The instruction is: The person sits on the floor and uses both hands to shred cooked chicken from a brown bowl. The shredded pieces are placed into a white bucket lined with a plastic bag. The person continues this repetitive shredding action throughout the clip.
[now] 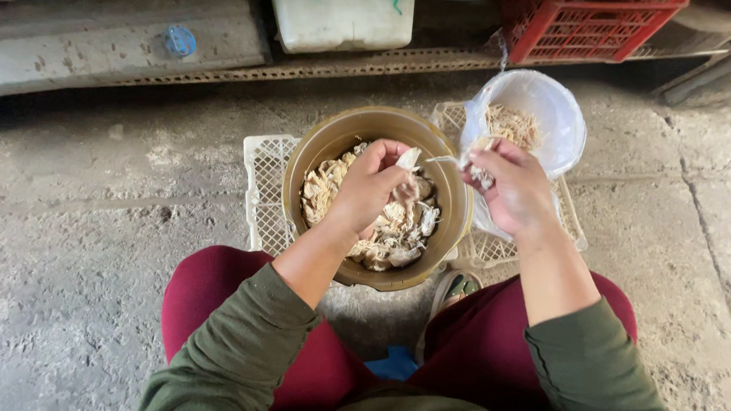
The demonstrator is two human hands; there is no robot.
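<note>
1. I see my left hand (372,185) closed over the brown bucket (457,204), its fingers pinched on a pale piece of meat (407,159) lifted just above the heap – held there, I judge, so scraps drop back in.
2. My right hand (512,184) is closed too, gripping shredded strands (478,175); a thin strip (440,158) stretches between both hands, so they pull against each other.
3. The bucket sits on a white plastic crate (263,193) laid flat on the concrete floor (88,241), just ahead of my knees – close and raised.
4. A clear bag (554,115) holding shreds stands open beside the bucket, right behind the right hand.
5. Farther back: a red crate (596,30) and a white container (342,17).
</note>
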